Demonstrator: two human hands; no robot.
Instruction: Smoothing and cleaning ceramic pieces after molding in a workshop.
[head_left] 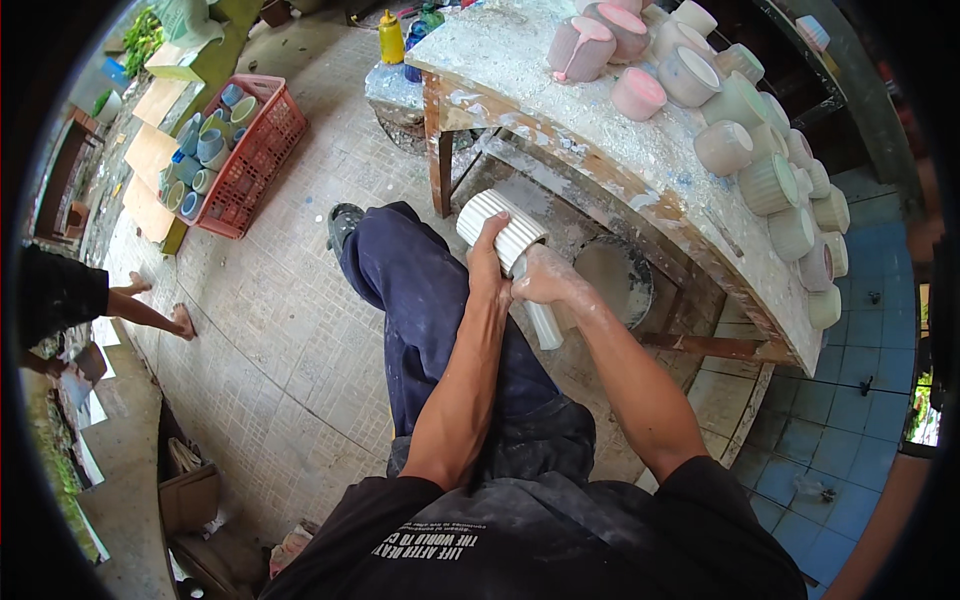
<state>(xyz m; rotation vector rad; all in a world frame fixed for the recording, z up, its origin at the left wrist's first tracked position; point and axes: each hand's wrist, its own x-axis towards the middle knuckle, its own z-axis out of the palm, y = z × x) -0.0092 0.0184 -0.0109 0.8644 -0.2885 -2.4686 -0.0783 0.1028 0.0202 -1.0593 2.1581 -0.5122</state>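
My left hand (486, 262) is wrapped round a white ribbed cylinder (512, 226), its thumb lying along the ribs. The cylinder is tilted over my lap, with its open end toward my right hand. Close against that rim, my right hand (548, 276) is closed, its fingertips partly hidden near my left wrist. A pale, translucent strip (544, 326) hangs from under the right hand and seems to be gripped in it. The inside of the cylinder is hidden.
A powder-covered table (560, 110) at the right bears several pale pots (770, 185) and pink-topped pieces (638, 94). Under it stands a crusted bucket (640, 285). At the left, a red crate (245, 165) holds several cups. Another person's legs (150, 305) show at far left.
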